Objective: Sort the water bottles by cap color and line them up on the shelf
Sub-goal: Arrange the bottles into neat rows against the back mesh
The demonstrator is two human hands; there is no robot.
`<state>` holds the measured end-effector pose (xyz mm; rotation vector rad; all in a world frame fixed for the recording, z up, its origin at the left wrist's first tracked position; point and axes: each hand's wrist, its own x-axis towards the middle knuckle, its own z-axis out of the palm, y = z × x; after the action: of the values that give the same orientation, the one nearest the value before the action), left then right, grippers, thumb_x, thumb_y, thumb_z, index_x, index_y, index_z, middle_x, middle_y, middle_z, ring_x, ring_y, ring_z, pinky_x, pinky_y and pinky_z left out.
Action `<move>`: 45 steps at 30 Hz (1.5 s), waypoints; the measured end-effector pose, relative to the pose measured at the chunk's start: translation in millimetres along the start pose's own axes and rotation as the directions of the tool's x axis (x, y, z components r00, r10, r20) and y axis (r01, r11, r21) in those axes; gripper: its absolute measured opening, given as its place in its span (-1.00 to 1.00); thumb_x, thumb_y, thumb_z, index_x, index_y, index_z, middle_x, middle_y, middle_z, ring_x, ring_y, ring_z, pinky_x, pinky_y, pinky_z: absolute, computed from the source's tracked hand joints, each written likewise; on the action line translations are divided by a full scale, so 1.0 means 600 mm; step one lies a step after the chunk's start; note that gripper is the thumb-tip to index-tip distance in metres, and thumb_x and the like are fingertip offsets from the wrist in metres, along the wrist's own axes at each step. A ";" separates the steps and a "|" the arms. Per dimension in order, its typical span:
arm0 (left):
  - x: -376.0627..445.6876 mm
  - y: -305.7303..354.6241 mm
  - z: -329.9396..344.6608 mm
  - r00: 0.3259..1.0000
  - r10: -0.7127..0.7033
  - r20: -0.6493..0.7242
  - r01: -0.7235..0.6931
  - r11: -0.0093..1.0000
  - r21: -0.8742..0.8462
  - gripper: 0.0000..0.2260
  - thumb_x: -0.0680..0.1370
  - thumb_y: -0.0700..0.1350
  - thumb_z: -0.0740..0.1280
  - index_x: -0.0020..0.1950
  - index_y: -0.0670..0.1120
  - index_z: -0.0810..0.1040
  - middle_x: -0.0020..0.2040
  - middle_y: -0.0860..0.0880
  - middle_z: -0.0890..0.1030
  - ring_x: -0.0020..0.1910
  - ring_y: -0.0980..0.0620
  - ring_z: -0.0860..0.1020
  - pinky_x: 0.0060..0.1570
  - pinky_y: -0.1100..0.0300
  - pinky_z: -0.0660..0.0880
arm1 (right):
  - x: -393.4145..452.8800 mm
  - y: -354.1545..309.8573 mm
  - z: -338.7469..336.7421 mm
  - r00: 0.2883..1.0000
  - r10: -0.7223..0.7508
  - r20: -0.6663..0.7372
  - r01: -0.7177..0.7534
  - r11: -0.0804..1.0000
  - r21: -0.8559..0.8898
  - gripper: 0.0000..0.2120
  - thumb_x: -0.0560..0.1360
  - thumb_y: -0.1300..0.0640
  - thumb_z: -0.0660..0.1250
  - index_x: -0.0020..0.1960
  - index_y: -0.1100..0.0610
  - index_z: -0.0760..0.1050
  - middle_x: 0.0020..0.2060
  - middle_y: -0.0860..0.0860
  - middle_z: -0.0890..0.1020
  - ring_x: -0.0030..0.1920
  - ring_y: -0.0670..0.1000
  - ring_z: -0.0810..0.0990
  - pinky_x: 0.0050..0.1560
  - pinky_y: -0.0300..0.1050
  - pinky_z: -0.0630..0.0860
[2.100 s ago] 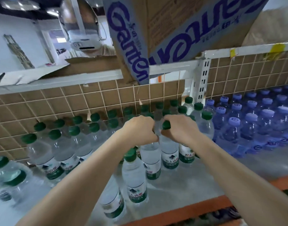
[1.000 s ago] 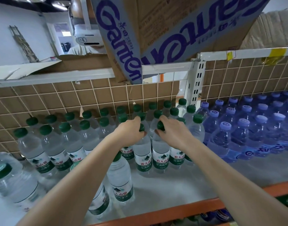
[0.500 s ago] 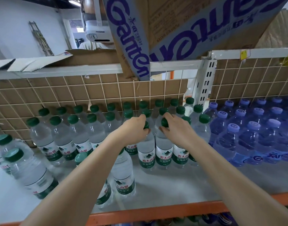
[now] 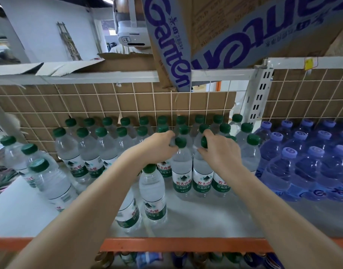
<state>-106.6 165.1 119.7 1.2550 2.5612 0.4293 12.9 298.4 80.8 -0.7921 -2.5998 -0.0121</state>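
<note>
Water bottles [image 4: 100, 150] with green caps stand in rows on the shelf [image 4: 195, 222], far left; purple-capped bottles [image 4: 302, 164] stand right. The left hand [image 4: 157, 147] and right hand [image 4: 221, 154] each have their grip clamped on a front-row bottle [image 4: 181, 169] at its neck (loose green stragglers [image 4: 152, 191] nearer want aligning).

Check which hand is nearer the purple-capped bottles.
Right. The right hand grips a green-capped bottle a little left of the purple-capped bottles; the left hand grips the neighbouring bottle, farther left.
</note>
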 end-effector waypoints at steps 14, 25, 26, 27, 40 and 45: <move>-0.134 -0.125 -0.054 0.944 -0.327 0.050 0.277 0.865 0.419 -0.62 0.48 0.18 0.30 -0.34 -0.10 0.40 -0.32 -0.04 0.52 -0.35 -0.02 0.50 -0.23 0.17 0.50 | -0.028 -0.166 -0.032 0.901 -0.364 0.236 0.280 0.904 0.323 -0.52 0.44 -0.40 0.20 0.03 -0.01 0.47 -0.27 -0.09 0.53 -0.19 -0.01 0.52 -0.31 -0.15 0.36; -0.103 -0.154 -0.056 0.997 0.068 0.026 -0.073 0.957 0.281 -0.87 0.53 -0.08 0.30 -0.13 -0.04 0.36 -0.15 -0.01 0.49 -0.17 -0.03 0.46 -0.22 0.14 0.40 | 0.003 -0.189 -0.034 0.890 -0.374 0.260 0.360 0.927 0.103 -0.82 0.50 -0.07 0.27 -0.04 0.03 0.48 -0.18 -0.01 0.59 -0.14 0.05 0.52 -0.20 -0.11 0.42; -0.097 -0.156 -0.059 0.995 0.099 0.027 -0.103 0.958 0.269 -0.90 0.54 -0.11 0.30 -0.10 -0.04 0.37 -0.12 -0.01 0.50 -0.15 -0.02 0.46 -0.20 0.14 0.39 | 0.008 -0.188 -0.030 0.895 -0.374 0.244 0.366 0.927 0.077 -0.82 0.51 -0.07 0.26 -0.03 0.03 0.48 -0.18 -0.02 0.58 -0.12 0.05 0.52 -0.15 -0.11 0.38; -0.090 -0.158 -0.061 0.991 0.128 0.030 -0.131 0.958 0.256 -0.93 0.54 -0.13 0.29 -0.06 -0.05 0.39 -0.09 -0.01 0.50 -0.13 -0.02 0.46 -0.19 0.15 0.38 | 0.013 -0.187 -0.025 0.901 -0.374 0.221 0.372 0.927 0.052 -0.82 0.52 -0.07 0.25 -0.02 0.02 0.49 -0.19 -0.02 0.58 -0.10 0.06 0.50 -0.11 -0.10 0.32; -0.018 -0.161 -0.042 0.977 0.213 0.002 -0.210 0.963 0.170 -0.76 0.50 -0.29 0.21 0.12 -0.07 0.47 -0.01 -0.06 0.39 -0.01 -0.12 0.47 -0.06 0.06 0.48 | 0.058 -0.186 0.016 0.962 -0.231 0.146 0.244 0.966 -0.083 -0.68 0.56 -0.09 0.24 0.24 0.03 0.45 0.02 0.07 0.62 0.12 0.12 0.47 0.01 0.00 0.38; -0.009 -0.170 -0.036 0.974 0.192 -0.117 -0.165 0.965 0.205 -0.89 0.52 -0.27 0.24 -0.09 -0.08 0.37 -0.12 -0.06 0.39 -0.11 -0.12 0.43 -0.19 0.13 0.37 | 0.060 -0.183 0.021 0.957 -0.237 0.166 0.248 0.967 -0.049 -0.71 0.57 -0.06 0.20 0.22 0.04 0.43 -0.03 0.06 0.61 0.09 0.12 0.47 -0.09 -0.01 0.33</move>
<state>-184.7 98.0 102.6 1.5865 2.6666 0.3156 -77.9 227.0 95.7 -0.5087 -2.8473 -0.1157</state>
